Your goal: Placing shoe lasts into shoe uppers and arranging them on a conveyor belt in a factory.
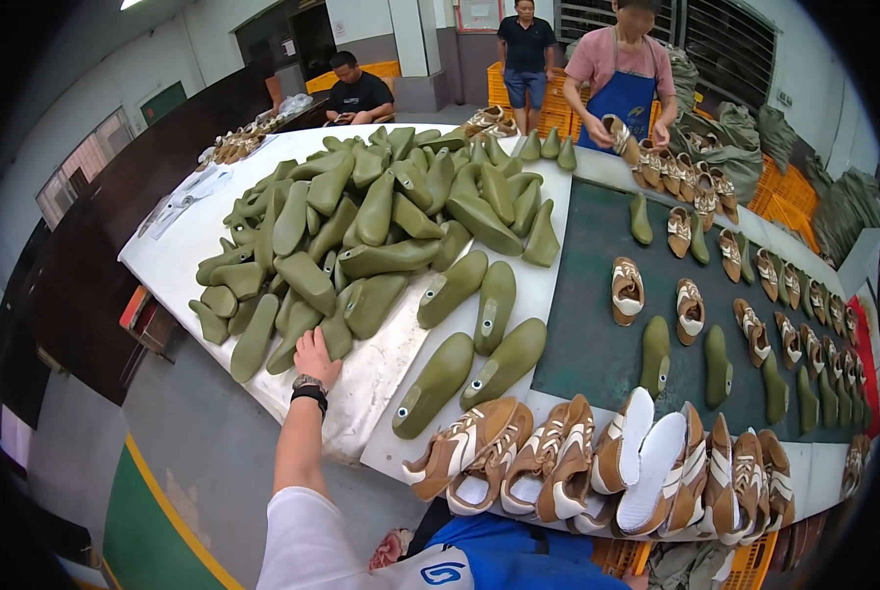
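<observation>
My left hand (317, 360) reaches to the near edge of a big heap of green shoe lasts (371, 211). Its fingers and thumb close around the end of one green shoe last (337, 336), partly covered by the hand. Of my right hand (638, 580), only a sliver shows at the lower edge, by an orange crate; its fingers are hidden. Several loose lasts (434, 385) lie flat between the heap and the green mat. Along the table's near edge stands a row of brown and white sneakers (548, 457), with a white insole (653, 472) leaning among them.
On the dark green mat (597, 344), rows of sneakers and lasts extend to the right. Across the table a person in a blue apron (622, 98) holds a sneaker. Another person sits at the back left, and one stands behind. Orange crates (786, 202) and grey-green sacks stand at the right.
</observation>
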Demonstrator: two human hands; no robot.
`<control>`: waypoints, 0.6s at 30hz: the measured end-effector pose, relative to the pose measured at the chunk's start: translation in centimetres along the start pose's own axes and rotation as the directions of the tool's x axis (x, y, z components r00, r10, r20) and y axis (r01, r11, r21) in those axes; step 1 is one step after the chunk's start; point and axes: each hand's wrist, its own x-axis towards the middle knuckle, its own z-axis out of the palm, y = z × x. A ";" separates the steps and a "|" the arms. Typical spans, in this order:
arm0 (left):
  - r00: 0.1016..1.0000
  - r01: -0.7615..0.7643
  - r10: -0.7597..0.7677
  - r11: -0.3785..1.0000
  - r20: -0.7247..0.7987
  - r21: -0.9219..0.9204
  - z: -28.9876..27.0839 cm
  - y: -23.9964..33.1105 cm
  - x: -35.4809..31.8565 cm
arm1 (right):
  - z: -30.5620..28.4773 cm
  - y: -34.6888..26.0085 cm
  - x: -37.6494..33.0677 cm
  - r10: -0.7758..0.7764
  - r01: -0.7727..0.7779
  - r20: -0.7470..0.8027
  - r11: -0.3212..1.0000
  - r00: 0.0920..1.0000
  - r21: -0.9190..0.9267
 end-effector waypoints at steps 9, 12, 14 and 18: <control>0.961 0.123 -0.117 0.992 0.251 -0.009 -1.9 2.2 -1.9 | 1.1 0.4 -0.1 -0.106 0.123 -0.143 0.985 0.984 0.117; 0.940 0.149 -0.044 0.946 0.338 -0.289 -3.1 2.0 -3.4 | 1.6 0.9 -0.4 -0.134 0.163 -0.224 0.980 0.965 0.116; 0.799 0.416 0.104 0.615 0.592 -0.670 -4.9 3.4 -4.4 | 3.8 2.9 -0.2 -0.094 0.104 -0.252 0.994 0.963 0.028; 0.727 0.511 0.300 0.364 0.618 -0.779 -4.7 1.9 -7.5 | 2.3 2.6 -0.1 -0.127 0.144 -0.181 0.986 0.975 0.086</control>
